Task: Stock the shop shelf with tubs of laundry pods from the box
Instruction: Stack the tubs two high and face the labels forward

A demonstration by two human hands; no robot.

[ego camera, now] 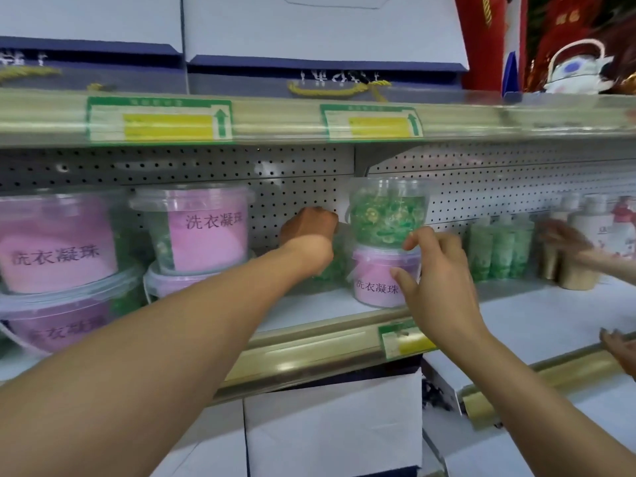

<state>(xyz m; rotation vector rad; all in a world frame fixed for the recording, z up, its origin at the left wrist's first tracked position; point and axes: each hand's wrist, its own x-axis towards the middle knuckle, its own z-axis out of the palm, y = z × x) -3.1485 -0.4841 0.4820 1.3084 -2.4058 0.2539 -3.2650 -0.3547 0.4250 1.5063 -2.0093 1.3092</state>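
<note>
Fingertips of the right hand (435,270) steady the two stacked tubs of laundry pods (387,242) on the shelf (309,335), while the left hand (308,228) reaches behind them, its grip hidden; the clear plastic looks stiff, slick and moderately heavy, best clasped round the wall below the rim.

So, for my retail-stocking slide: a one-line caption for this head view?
Right hand steadies stacked pod tubs on the shelf; left hand reaches behind.
</note>
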